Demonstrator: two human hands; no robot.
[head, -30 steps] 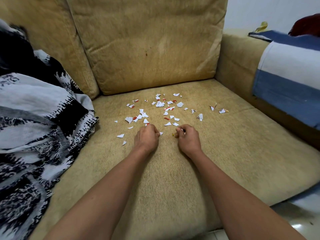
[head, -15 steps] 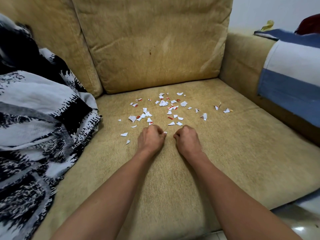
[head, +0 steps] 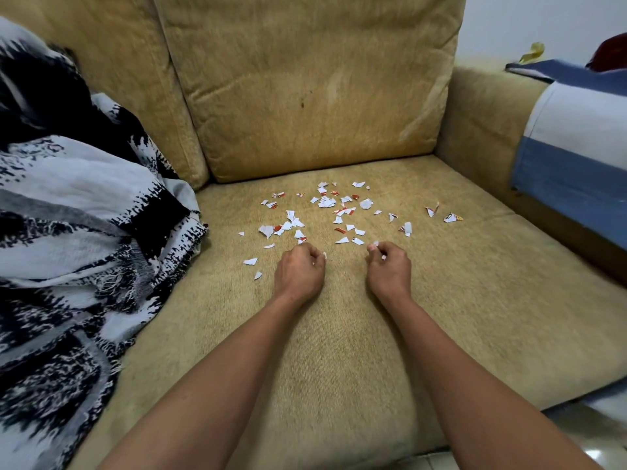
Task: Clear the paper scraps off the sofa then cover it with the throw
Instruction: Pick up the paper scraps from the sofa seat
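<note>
My left hand [head: 299, 269] sits just left of the frame's centre with its fingers [head: 314, 254] curled in tight, knuckles up; a sliver of white shows at the fingertips, though I cannot tell whether it is a pinched scrap or one lying beside them. My right hand [head: 389, 269] is a little way to the right, apart from the left, its fingers also drawn together, and a small white bit shows at the thumb side (too small to say if it is held). Both fists rest low on the seat cushion [head: 475, 300] of the tan sofa.

Just above my knuckles, toward the middle of the frame, the paper scraps [head: 334, 212] lie scattered over the seat: white pieces, some with red print, thickest in the centre and thinning out to the right, where a couple of pieces sit on their own. Two more scraps lie to the left of my left hand, close to it.

Filling the left side of the frame is the throw [head: 78, 232], black, white and grey with a frayed edge, heaped on the neighbouring seat and spilling onto the edge of this cushion, near the leftmost scraps but not touching them. The back cushion [head: 315, 79] stands upright across the top centre. At the right edge a blue and white striped cloth [head: 573, 147] hangs over the armrest [head: 481, 113], clear of the scraps.
</note>
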